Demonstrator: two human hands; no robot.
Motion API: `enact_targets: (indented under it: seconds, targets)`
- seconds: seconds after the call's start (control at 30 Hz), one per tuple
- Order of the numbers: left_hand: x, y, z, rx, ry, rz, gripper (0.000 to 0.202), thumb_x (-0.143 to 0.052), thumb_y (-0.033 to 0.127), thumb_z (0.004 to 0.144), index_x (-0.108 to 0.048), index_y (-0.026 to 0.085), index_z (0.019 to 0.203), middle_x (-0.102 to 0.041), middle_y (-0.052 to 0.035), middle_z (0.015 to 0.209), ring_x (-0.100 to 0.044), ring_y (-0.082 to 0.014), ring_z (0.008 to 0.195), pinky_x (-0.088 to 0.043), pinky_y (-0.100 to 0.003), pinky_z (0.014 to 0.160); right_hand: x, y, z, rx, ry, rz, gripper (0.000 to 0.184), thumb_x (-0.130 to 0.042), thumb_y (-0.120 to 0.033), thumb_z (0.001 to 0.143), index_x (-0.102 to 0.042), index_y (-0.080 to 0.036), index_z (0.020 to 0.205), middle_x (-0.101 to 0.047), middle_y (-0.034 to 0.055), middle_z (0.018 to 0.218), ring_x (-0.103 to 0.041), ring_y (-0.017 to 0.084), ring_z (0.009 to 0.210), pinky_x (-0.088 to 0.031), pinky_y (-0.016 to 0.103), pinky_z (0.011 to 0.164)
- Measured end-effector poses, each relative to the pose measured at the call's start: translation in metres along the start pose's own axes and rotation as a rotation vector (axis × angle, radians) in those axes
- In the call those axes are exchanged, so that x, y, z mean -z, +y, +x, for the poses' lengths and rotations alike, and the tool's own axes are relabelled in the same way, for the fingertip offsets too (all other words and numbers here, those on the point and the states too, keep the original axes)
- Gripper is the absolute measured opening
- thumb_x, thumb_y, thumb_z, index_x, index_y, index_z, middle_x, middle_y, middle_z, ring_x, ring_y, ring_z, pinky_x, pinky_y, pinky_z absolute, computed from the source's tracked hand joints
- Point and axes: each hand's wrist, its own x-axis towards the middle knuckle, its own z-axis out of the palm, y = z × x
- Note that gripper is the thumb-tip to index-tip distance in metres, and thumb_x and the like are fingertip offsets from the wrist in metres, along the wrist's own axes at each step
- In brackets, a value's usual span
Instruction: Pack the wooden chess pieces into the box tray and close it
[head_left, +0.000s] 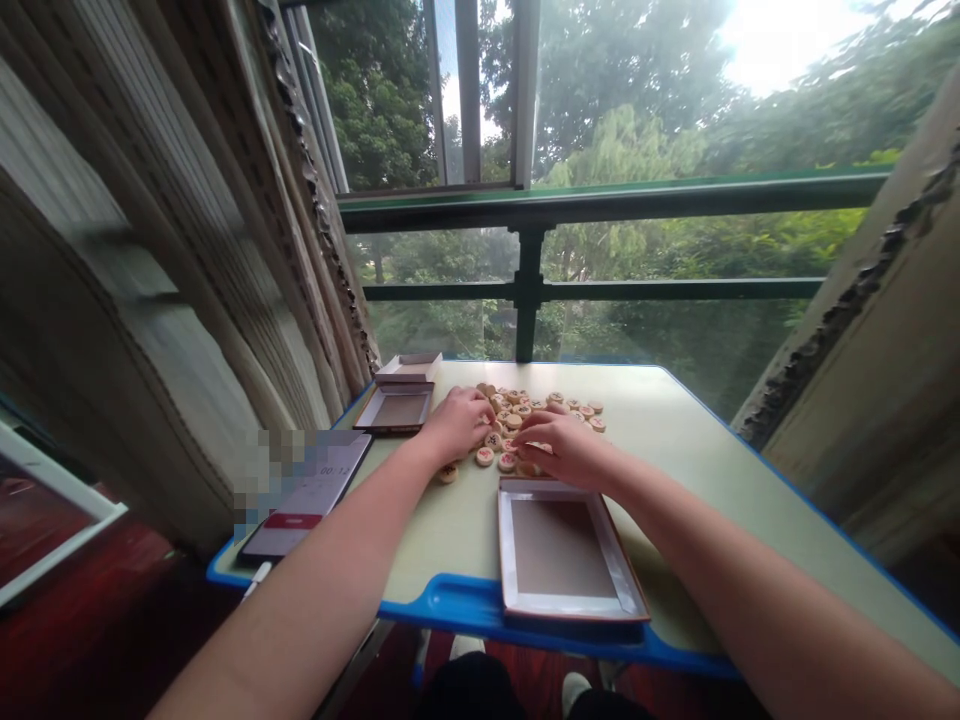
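Pile of round wooden discs [514,421] is spread mid-table, roughly ahead of the wearer, some stacked on others, many marked w/ red or dark characters; being round, no long axis is offered by any of them, so direction from the fingers is what counts. The pile is bracketed by both hands: its left side is covered by the L hand [463,422], fingers curled down over the edge discs & pointed right; its near-right side is covered by the R hand [559,442], fingers angled left, slightly fanned, tips at or just above the discs. Whether anything is pinched by either can't be told, as contact pts are hidden. Most of the pile is thus left btwn & beyond the two sets of fingertips, w/ the far-right discs closer to the R hand. One lone disc [448,474] is set apart, just by the L wrist & partly hidden by the forearm. Toward the wearer, a shallow box tray [559,550] is placed close below the R hand, its far rim just short of the nearest discs. Off far left, two more trays are seen, the nearer one [401,408] & one behind [409,367]; nearer in, a phone [311,500] is laid beside the L forearm, all on the blue-edged table [675,440].
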Motion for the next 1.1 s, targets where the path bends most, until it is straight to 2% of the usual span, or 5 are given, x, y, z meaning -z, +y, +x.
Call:
enact_targets:
  seconds: [0.3, 0.57, 0.73, 0.87, 1.1]
  targets:
    - [0.002, -0.007, -0.001, 0.052, -0.072, -0.096, 0.017, -0.055, 0.007, 0.065, -0.067, 0.017, 0.072, -0.065, -0.0033, 0.078, -0.058, -0.0174, 0.08, -0.046, -0.027, 0.075, 0.002, -0.001, -0.001, -0.064, 0.004, 0.008, 0.021, -0.051, -0.024, 0.084, -0.071, -0.02, 0.088, -0.066, 0.0079, 0.088, -0.052, 0.018, 0.081, -0.04, 0.031, 0.075]
    - [0.007, -0.003, -0.001, 0.001, -0.093, -0.088, 0.033, -0.049, 0.008, 0.072, -0.071, 0.02, 0.094, -0.066, -0.0044, 0.098, -0.055, -0.0183, 0.095, -0.042, -0.03, 0.091, 0.003, -0.002, -0.001, -0.069, -0.003, -0.006, 0.022, -0.051, -0.023, 0.083, -0.071, -0.02, 0.089, -0.067, 0.0076, 0.088, -0.053, 0.019, 0.082, -0.041, 0.032, 0.076]
    - [0.02, -0.02, -0.004, 0.22, -0.016, 0.03, 0.042, -0.044, 0.002, 0.069, -0.07, 0.018, 0.098, -0.067, -0.0071, 0.101, -0.057, -0.0198, 0.097, -0.043, -0.028, 0.089, 0.004, -0.001, -0.002, -0.061, -0.011, -0.027, 0.022, -0.051, -0.024, 0.083, -0.071, -0.02, 0.09, -0.067, 0.0084, 0.09, -0.053, 0.02, 0.082, -0.041, 0.032, 0.074]
    - [0.035, -0.032, -0.01, 0.348, -0.164, -0.033, 0.034, -0.049, 0.007, 0.068, -0.072, 0.018, 0.09, -0.071, -0.0058, 0.091, -0.062, -0.0167, 0.081, -0.047, -0.022, 0.075, 0.006, -0.004, -0.001, 0.028, -0.047, 0.04, 0.022, -0.051, -0.025, 0.084, -0.071, -0.021, 0.092, -0.067, 0.0079, 0.092, -0.055, 0.019, 0.086, -0.041, 0.033, 0.079]
    - [0.035, -0.019, -0.013, 0.285, -0.306, -0.142, 0.022, -0.059, 0.027, 0.069, -0.073, 0.018, 0.085, -0.07, -0.0041, 0.075, -0.062, -0.0151, 0.067, -0.043, -0.02, 0.057, 0.007, -0.009, -0.001, 0.049, -0.094, 0.054, 0.02, -0.053, -0.023, 0.081, -0.072, -0.018, 0.076, -0.068, 0.006, 0.079, -0.056, 0.016, 0.072, -0.04, 0.031, 0.076]
